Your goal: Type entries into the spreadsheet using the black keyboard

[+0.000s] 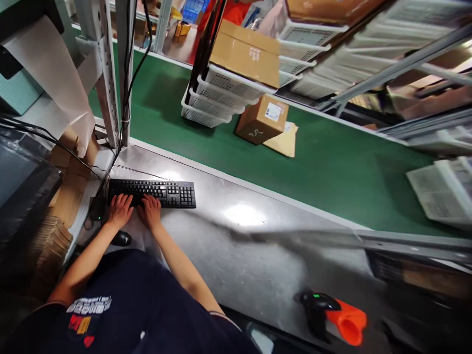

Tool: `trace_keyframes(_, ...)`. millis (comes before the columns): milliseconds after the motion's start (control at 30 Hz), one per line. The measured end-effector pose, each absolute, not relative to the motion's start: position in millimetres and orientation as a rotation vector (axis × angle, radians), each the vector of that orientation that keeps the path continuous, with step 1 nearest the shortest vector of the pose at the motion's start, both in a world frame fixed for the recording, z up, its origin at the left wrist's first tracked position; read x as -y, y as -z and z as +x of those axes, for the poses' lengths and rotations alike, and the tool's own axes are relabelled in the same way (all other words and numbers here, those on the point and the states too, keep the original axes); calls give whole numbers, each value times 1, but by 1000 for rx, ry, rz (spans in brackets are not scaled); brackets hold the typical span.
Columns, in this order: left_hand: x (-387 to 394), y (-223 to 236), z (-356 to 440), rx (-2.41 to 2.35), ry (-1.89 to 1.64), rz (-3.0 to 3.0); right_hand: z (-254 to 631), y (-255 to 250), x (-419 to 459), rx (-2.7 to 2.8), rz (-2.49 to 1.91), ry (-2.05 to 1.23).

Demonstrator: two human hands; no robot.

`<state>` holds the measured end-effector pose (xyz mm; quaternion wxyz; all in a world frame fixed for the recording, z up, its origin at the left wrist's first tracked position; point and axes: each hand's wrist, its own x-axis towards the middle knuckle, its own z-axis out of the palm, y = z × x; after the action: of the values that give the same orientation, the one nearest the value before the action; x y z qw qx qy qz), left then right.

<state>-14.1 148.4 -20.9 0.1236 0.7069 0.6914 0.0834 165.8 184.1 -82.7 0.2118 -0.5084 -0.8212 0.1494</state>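
A black computer keyboard (171,194) lies on the left part of a shiny metal table (221,255). On its left half rests my left hand (120,210), fingers stretched over the keys and holding nothing. Beside it, my right hand (150,210) also lies with fingers extended on the lower middle keys. A small gap separates the two hands. Just below my left wrist sits a black mouse (121,239), partly covered by my forearm.
Behind the table runs a green conveyor belt (332,167), carrying stacked white baskets (206,115), a brown box (262,120) and a yellow envelope (285,140). A black scanner (319,305) with an orange holder (348,322) stands front right. Metal posts (106,73) rise at left.
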Motion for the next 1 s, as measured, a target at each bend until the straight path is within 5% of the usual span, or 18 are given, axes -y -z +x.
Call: trace_keyframes(1000,-138,29,-15,-2088,-221,2043,149,77,-192,2325,-1441,-327)
